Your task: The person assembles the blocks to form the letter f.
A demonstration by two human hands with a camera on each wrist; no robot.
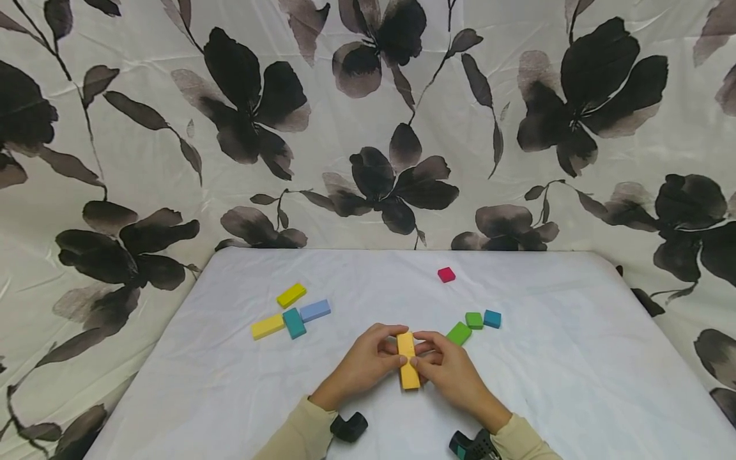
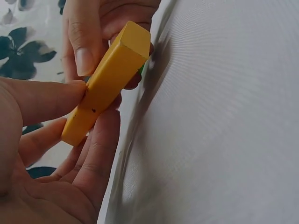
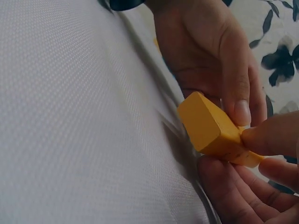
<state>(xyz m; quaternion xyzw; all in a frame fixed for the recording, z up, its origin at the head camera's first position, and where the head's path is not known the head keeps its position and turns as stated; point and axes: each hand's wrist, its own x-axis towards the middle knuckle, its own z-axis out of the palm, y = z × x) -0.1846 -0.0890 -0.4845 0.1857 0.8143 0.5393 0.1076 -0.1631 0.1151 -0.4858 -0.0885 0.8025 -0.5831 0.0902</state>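
Both hands hold an orange-yellow block (image 1: 409, 377) between them, at the front middle of the table. My left hand (image 1: 368, 358) pinches it from the left with thumb and fingers. From the other side my right hand (image 1: 451, 370) grips it, its thumb close to the left thumb. In the left wrist view the long block (image 2: 105, 77) shows a small step along its side, so I cannot tell whether it is one piece or two end to end. Its blunt end fills the middle of the right wrist view, where the block (image 3: 201, 123) hides some fingertips.
On the left lie two yellow blocks (image 1: 291, 295), a teal block (image 1: 294, 323) and a light blue block (image 1: 315, 310). Beyond the right hand are two green blocks (image 1: 474, 321) and a blue block (image 1: 492, 319). A red block (image 1: 446, 275) lies farther back on the white-covered table (image 1: 230, 396).
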